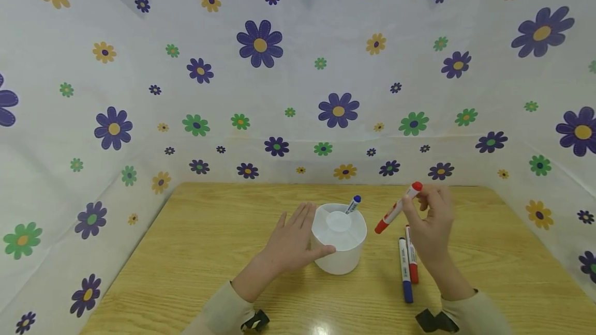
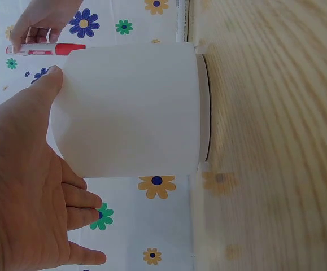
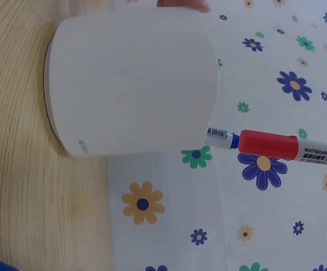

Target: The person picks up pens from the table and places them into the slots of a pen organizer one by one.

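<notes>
Fingers of the right hand [image 1: 430, 221] pinch a red marker [image 1: 396, 211], the left hand [image 1: 293, 244] straight-fingered beside the white holder [image 1: 340, 262] — one blue marker [image 1: 353, 204] inside, two markers [image 1: 405, 270] nearer the tabletop's [image 1: 503, 247] right edge seemingly pending

Head cam: high, fwd/down, wide. L/R wrist cams: close, sideways; both see white container [image 2: 129, 113].

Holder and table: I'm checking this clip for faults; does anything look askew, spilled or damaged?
Nothing stands out: the holder stands upright on the table, a blue marker leans inside it, and no spill or damage shows.
</notes>
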Available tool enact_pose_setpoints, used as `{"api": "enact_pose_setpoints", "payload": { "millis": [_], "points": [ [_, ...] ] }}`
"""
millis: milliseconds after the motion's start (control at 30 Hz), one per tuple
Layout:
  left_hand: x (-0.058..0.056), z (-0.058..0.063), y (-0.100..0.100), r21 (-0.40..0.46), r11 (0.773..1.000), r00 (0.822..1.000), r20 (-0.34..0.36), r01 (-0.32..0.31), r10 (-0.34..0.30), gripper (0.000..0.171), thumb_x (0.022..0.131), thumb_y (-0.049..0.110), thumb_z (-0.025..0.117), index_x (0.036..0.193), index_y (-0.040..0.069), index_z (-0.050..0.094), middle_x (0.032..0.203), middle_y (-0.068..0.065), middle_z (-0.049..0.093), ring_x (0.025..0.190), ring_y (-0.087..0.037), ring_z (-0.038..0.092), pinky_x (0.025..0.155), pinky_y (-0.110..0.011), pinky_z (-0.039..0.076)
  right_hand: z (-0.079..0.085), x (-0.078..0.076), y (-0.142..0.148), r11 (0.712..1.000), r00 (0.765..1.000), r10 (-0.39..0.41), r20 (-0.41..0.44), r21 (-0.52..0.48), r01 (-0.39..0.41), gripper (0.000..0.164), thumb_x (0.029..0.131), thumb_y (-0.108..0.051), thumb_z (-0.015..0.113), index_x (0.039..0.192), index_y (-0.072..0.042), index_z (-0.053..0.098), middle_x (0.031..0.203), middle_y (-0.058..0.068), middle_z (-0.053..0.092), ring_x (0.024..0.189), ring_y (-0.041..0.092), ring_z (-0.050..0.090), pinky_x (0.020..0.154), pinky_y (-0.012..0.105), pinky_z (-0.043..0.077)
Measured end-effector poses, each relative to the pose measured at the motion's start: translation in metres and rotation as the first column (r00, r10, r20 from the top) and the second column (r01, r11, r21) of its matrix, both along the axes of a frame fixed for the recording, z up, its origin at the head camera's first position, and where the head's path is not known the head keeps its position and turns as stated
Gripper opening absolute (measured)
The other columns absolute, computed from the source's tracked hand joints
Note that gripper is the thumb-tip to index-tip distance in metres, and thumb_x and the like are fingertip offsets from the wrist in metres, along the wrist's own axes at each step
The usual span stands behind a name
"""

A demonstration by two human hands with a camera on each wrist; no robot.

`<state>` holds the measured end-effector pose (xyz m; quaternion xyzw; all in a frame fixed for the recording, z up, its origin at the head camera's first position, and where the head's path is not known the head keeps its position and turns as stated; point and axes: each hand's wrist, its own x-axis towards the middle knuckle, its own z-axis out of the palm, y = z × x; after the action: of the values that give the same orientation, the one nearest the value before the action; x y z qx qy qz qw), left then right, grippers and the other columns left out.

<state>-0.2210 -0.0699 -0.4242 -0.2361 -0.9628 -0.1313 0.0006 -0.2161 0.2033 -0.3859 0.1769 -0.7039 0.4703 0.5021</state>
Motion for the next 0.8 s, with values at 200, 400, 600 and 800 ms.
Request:
{"api": "enact_pose_setpoints", "payload": {
  "millis": [200, 400, 600, 800],
  "points": [
    [0.000, 0.000, 0.000, -0.006, 1.000, 1.000, 0.008, -0.005, 0.005, 0.107, 0.084, 0.083, 0.034, 0.158, 0.011, 0.008, 0.165, -0.004, 0.008, 0.154, -0.020, 0.007, 0.121, -0.057, 0.015, 0.017, 0.019, -0.023, 0.993, 0.993, 0.116, 0.025, -0.005, -0.116, 0.011, 0.079, 0.016, 0.056, 0.090, 0.017, 0.058, 0.080, 0.011, 0.044, 0.077, 0.011, 0.039, 0.065, 0.015, 0.033],
    [0.000, 0.000, 0.000, 0.000, 1.000, 1.000, 0.012, -0.005, 0.005, 0.107, 0.084, 0.083, 0.035, 0.158, 0.011, 0.008, 0.165, -0.005, 0.008, 0.154, -0.020, 0.007, 0.122, -0.057, 0.014, 0.000, 0.013, -0.020, 0.990, 0.987, 0.125, 0.096, 0.057, -0.131, 0.019, 0.073, 0.019, 0.062, 0.091, 0.012, 0.063, 0.082, 0.007, 0.045, 0.076, 0.012, 0.037, 0.063, 0.017, 0.032],
    [0.000, 0.000, 0.001, -0.002, 1.000, 1.000, 0.010, -0.006, 0.006, 0.106, 0.084, 0.082, 0.035, 0.158, 0.011, 0.008, 0.165, -0.004, 0.008, 0.154, -0.020, 0.007, 0.122, -0.057, 0.014, -0.016, 0.009, -0.011, 0.980, 0.982, 0.077, 0.171, 0.166, -0.105, 0.023, 0.071, 0.012, 0.072, 0.092, 0.002, 0.067, 0.087, 0.006, 0.051, 0.078, 0.008, 0.041, 0.063, 0.018, 0.035],
    [0.000, 0.000, 0.001, 0.008, 1.000, 1.000, 0.009, -0.006, 0.006, 0.106, 0.085, 0.082, 0.036, 0.158, 0.010, 0.009, 0.165, -0.005, 0.008, 0.154, -0.021, 0.007, 0.122, -0.057, 0.014, -0.021, 0.012, -0.005, 0.951, 0.980, 0.089, 0.176, 0.279, -0.137, 0.026, 0.070, 0.007, 0.076, 0.094, 0.002, 0.066, 0.087, 0.008, 0.050, 0.079, 0.008, 0.041, 0.061, 0.020, 0.036]
  ]
}}
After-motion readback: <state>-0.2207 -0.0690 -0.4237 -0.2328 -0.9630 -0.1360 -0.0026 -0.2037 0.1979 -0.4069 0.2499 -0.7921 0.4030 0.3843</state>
